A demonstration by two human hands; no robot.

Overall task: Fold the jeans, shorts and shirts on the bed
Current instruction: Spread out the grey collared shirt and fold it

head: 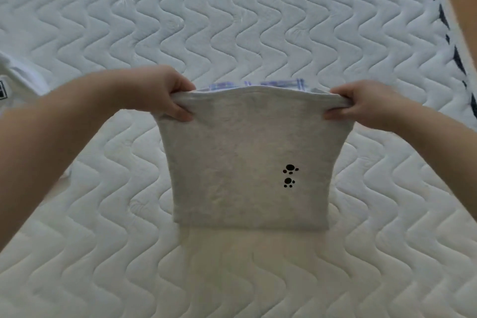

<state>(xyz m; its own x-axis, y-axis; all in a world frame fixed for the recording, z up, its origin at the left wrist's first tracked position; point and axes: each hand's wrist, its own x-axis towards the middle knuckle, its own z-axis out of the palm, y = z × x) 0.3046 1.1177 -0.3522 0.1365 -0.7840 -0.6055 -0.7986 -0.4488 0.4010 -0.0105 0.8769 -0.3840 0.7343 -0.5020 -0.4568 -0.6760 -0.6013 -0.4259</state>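
While both hands, left and right, pinch its top corners, the grey shirt hangs lengthwise toward six o'clock over the bed.

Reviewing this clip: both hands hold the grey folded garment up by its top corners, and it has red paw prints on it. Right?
Not quite. In the head view the paw prints are black, not red. The rest holds: the left hand and right hand grip the grey folded garment by its top corners.
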